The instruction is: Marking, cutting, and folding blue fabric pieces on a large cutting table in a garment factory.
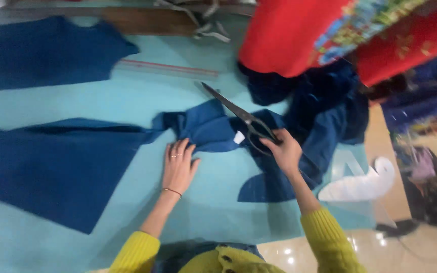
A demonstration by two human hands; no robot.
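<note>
My right hand (282, 151) grips the handles of large dark scissors (231, 108), whose shut blades point up and to the left over the table. My left hand (178, 164) lies flat, fingers spread, on the edge of a dark blue fabric piece (203, 129) in the middle. A long dark blue fabric panel (56, 167) stretches to the left of that hand. A small white chalk piece (238, 137) rests on the blue fabric near the scissor handles. Both arms wear yellow knit sleeves.
The light blue table surface (127, 96) carries another dark blue cut piece (41, 53) at the top left and a clear ruler (168, 68). Bunched dark blue cloth (324, 116) and red patterned fabric (299, 30) lie at the top right. A white curved template (360, 184) sits at the right.
</note>
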